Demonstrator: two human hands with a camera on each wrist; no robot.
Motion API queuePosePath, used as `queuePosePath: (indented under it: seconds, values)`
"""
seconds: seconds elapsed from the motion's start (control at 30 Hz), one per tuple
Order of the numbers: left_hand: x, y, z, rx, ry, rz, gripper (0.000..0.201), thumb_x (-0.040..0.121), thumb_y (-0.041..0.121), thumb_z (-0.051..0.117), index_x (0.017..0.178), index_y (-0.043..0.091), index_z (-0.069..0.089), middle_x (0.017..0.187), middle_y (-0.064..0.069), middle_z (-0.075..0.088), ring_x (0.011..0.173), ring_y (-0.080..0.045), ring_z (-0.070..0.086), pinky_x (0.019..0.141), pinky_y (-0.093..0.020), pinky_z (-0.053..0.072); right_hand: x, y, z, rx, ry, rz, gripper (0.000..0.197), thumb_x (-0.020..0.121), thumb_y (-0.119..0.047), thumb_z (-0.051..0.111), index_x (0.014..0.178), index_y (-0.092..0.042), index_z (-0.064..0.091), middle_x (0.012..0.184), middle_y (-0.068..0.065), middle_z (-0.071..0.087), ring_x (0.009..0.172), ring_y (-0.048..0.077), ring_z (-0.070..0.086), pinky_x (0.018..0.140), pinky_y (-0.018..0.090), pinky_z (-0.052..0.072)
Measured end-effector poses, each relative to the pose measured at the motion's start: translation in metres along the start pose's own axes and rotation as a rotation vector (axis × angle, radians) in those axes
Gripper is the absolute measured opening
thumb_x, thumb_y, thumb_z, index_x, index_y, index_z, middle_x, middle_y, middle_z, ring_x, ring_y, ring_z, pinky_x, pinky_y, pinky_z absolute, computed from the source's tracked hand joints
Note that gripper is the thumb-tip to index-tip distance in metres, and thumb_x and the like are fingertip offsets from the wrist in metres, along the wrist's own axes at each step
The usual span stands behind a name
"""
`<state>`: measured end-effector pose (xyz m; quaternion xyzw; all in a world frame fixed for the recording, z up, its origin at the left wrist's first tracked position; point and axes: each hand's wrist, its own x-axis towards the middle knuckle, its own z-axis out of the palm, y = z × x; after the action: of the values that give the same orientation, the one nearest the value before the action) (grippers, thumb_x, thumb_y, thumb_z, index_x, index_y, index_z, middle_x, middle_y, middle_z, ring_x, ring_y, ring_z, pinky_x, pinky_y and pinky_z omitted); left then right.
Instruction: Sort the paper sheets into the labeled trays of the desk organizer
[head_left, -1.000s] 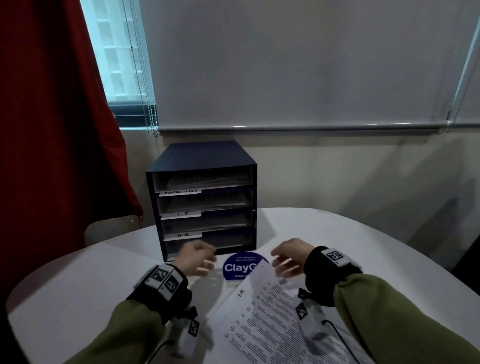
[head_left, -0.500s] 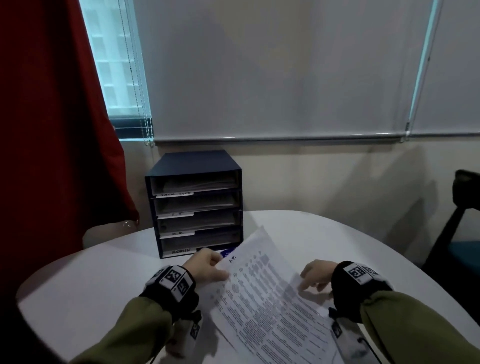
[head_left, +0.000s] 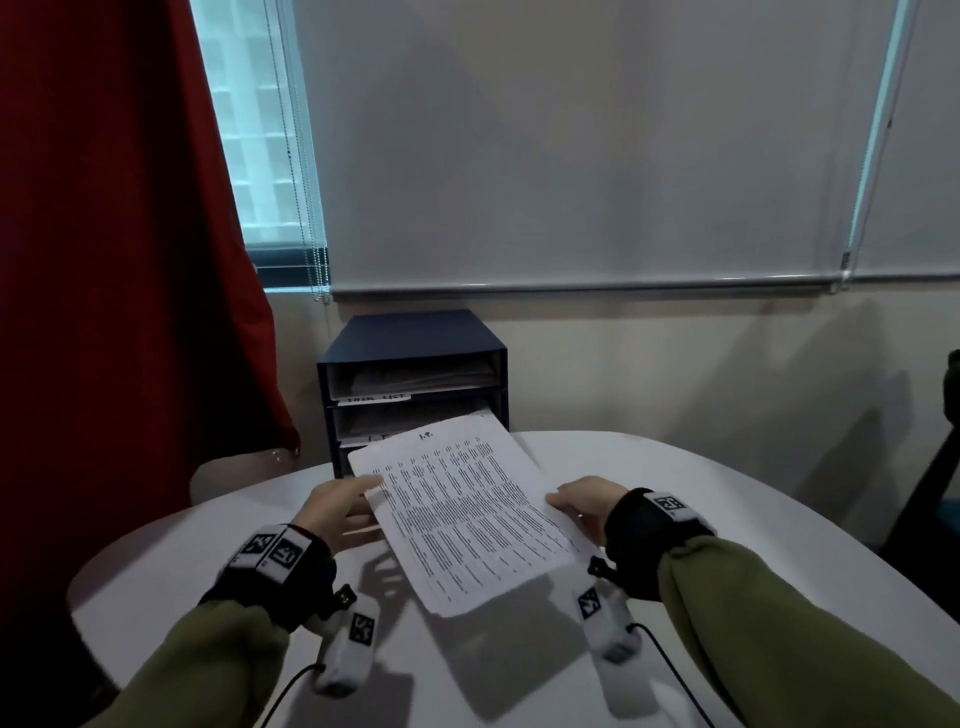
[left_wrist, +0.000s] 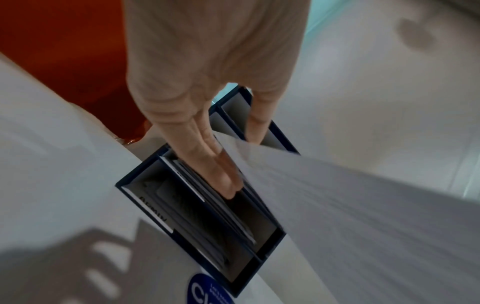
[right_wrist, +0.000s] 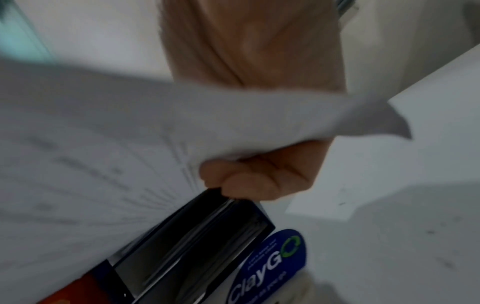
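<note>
The left hand's (head_left: 332, 514) fingers (left_wrist: 221, 174) lie straight and together under the sheet's (head_left: 462, 514) left edge, thumb on top, pinching it; the right hand's (head_left: 584, 501) fingers (right_wrist: 233, 181) curl under its right edge, clamped on it. Both forearms reach forward over the desk (head_left: 753, 519), holding the sheet, headed "I.T.", lifted before the organizer (head_left: 415, 338) at the far edge. Trays read "TASK LIST" and "ADMIN"; a blue sticker (right_wrist: 272, 265) reads "ClayGo".

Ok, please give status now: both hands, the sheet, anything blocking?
Left hand and right hand grip the sheet by its edges. Sheet marked I.T., lifted before the organizer. Nothing blocking seen.
</note>
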<state>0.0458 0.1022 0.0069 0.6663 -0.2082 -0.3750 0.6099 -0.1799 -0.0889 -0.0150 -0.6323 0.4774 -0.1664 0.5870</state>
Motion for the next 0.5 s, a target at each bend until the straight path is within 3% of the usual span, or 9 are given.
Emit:
queuePosePath:
  seconds: [0.07,0.13,0.27,0.37,0.43,0.5]
  values:
    - [0.003,0.0,-0.003,-0.005,-0.006,-0.006,0.014,0.088,0.007,0.057,0.1,0.002,0.059,0.085,-0.013,0.066,0.069,-0.023,0.062,0.048,-0.024,0.055,0.005,-0.01,0.009,0.015,0.029,0.025,0.025,0.094,-0.007,0.055,0.069,-0.004,0.055,0.071,0.009,0.054,0.063,0.019,0.05,0.064,0.029,0.041]
    - [0.007,0.004,-0.004,-0.025,0.001,0.0,0.015,0.089,0.005,0.054,0.102,0.002,0.059,0.082,-0.012,0.067,0.068,-0.022,0.061,0.044,-0.022,0.053,0.007,-0.022,0.017,-0.009,0.042,0.053,0.028,0.094,-0.006,0.054,0.066,-0.004,0.053,0.068,0.008,0.053,0.061,0.02,0.048,0.063,0.03,0.04]
    - [0.005,0.013,-0.001,0.014,-0.055,0.023,0.015,0.092,0.012,0.054,0.099,0.004,0.064,0.064,-0.004,0.07,0.063,-0.02,0.052,0.044,-0.02,0.051,0.018,-0.046,0.024,-0.015,0.074,0.05,0.033,0.096,-0.009,0.05,0.063,-0.006,0.05,0.063,0.007,0.049,0.058,0.018,0.044,0.056,0.027,0.035]
    - [0.0,0.019,-0.001,0.068,-0.161,-0.006,0.024,0.093,0.031,0.056,0.1,0.01,0.065,0.072,-0.003,0.071,0.066,-0.018,0.068,0.058,-0.027,0.056,0.03,-0.062,0.023,0.056,0.059,0.024,0.032,0.098,-0.009,0.047,0.066,-0.008,0.046,0.057,0.004,0.053,0.058,0.015,0.042,0.051,0.024,0.035]
    - [0.002,0.022,-0.002,0.12,-0.241,-0.058,0.033,0.09,0.035,0.059,0.109,0.009,0.065,0.083,-0.009,0.073,0.078,-0.021,0.071,0.064,-0.029,0.058,0.038,-0.073,0.022,0.131,-0.002,0.001,0.021,0.096,-0.012,0.049,0.075,-0.014,0.049,0.076,0.002,0.053,0.069,0.014,0.049,0.063,0.025,0.047]
    - [0.011,0.025,-0.001,0.143,-0.217,-0.076,0.032,0.09,0.022,0.061,0.116,0.002,0.061,0.097,-0.014,0.071,0.069,-0.019,0.072,0.054,-0.025,0.056,0.044,-0.08,0.019,0.162,-0.038,-0.004,0.004,0.091,-0.015,0.054,0.087,-0.015,0.054,0.091,0.003,0.054,0.081,0.017,0.054,0.077,0.034,0.055]
